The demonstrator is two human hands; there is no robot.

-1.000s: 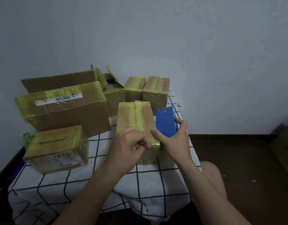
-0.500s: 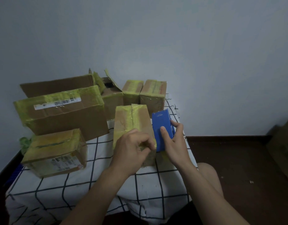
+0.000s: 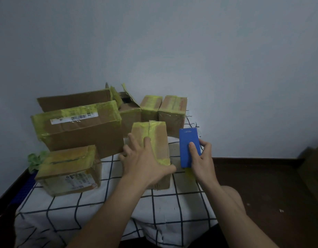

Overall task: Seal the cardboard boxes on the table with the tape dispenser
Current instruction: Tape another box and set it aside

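Observation:
A narrow cardboard box point(image 3: 159, 138) with yellow-green tape along its top seam stands near the table's front right. My left hand point(image 3: 143, 161) lies flat on its top and left side, fingers spread, thumb at the near right corner. My right hand point(image 3: 201, 161) grips a blue tape dispenser point(image 3: 188, 146) just right of the box, index finger along its face. A strip of yellow tape hangs below the dispenser. Several other taped boxes stand on the table point(image 3: 93, 210).
A large taped box point(image 3: 79, 127) with a barcode label and a small labelled box point(image 3: 68, 170) stand at left. An open box point(image 3: 127, 108) and two small taped boxes point(image 3: 165, 108) stand at the back. Dark floor lies to the right; a wall stands behind.
My left hand has opened from a pinch at the box's near end and spread flat over its top. The right hand moved the dispenser a little away from the box, to the right.

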